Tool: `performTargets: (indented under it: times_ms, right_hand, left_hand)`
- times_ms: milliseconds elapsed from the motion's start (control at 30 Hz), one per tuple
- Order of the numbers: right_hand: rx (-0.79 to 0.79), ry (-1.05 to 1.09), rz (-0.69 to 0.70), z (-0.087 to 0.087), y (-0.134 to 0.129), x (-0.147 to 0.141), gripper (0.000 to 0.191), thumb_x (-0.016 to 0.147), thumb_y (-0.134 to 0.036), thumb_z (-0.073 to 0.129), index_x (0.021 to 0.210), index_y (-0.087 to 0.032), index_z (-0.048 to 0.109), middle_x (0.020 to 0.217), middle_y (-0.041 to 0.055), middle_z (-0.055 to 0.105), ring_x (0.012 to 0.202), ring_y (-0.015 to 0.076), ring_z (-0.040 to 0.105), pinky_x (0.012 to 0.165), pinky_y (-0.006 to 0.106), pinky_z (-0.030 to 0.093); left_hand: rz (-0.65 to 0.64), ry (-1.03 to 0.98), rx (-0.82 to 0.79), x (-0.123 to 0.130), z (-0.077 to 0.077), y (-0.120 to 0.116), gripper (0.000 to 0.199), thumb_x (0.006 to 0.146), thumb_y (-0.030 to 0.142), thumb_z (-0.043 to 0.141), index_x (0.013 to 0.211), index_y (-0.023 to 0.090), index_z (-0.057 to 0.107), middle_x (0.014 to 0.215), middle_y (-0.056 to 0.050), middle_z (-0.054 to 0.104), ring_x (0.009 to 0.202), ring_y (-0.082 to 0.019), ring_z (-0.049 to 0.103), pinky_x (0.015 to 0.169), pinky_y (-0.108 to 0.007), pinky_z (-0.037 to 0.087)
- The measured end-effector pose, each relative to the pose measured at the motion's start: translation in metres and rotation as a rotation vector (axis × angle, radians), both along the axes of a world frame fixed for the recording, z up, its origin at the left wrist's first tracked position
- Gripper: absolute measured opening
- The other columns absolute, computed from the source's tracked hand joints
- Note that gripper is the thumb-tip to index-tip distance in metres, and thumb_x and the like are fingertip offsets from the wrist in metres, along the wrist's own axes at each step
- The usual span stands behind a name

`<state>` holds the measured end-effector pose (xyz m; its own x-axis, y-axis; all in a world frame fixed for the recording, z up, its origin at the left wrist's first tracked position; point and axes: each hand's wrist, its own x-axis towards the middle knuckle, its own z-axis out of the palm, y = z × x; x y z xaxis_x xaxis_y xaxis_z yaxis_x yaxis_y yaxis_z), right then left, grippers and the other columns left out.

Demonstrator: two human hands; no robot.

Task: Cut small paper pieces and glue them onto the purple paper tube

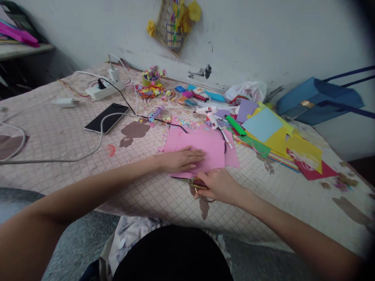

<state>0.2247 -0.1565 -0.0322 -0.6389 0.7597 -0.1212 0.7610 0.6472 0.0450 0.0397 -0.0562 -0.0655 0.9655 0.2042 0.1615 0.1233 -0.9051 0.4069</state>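
Pink paper sheets (206, 146) lie overlapped on the patterned tablecloth in front of me. My left hand (183, 159) rests flat on the top sheet, fingers stretched to the right. Just right of it, my right hand (218, 185) is closed around scissors (197, 182) at the sheet's near edge. The scissors' gold loop shows below my fingers, and their blades point left along the edge, partly hidden by the paper.
A glue gun (212, 117), paper scraps and a green marker (236, 125) lie beyond the sheets. Coloured papers (263, 125) and a blue bag (319, 100) are at right. At left are a tablet (106, 118), a power strip (104, 90) and cables.
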Motion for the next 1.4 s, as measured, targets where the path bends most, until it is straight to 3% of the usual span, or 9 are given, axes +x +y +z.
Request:
performTargets:
  times_ms: [200,400,1400]
  right_hand:
    - [-0.012,0.0,-0.003,0.003,-0.002,0.0,0.035,0.076,-0.05,0.059,0.086,-0.017,0.056,0.067,0.0047,0.067,0.059,0.0191,0.06,0.049,0.026,0.02]
    - [-0.016,0.017,0.002,0.004,-0.001,-0.001,0.036,0.075,-0.051,0.059,0.088,-0.017,0.055,0.069,0.0036,0.067,0.06,0.0186,0.06,0.05,0.026,0.021]
    - [0.014,0.007,0.051,0.0,0.007,-0.008,0.041,0.075,-0.055,0.059,0.086,-0.016,0.056,0.065,0.0044,0.067,0.056,0.0177,0.06,0.048,0.025,0.019]
  left_hand:
    - [0.071,0.007,-0.035,-0.027,0.015,-0.001,0.051,0.091,0.033,0.037,0.139,0.018,0.026,0.145,-0.009,0.029,0.136,-0.02,0.017,0.111,-0.043,0.01]
    - [0.097,0.006,0.059,-0.047,0.005,-0.006,0.052,0.091,0.031,0.037,0.139,0.015,0.025,0.145,-0.012,0.029,0.136,-0.02,0.017,0.112,-0.041,0.01]
    - [0.114,-0.008,0.053,-0.045,0.0,-0.005,0.052,0.091,0.031,0.039,0.139,0.019,0.024,0.144,-0.011,0.032,0.136,-0.021,0.02,0.111,-0.043,0.011]
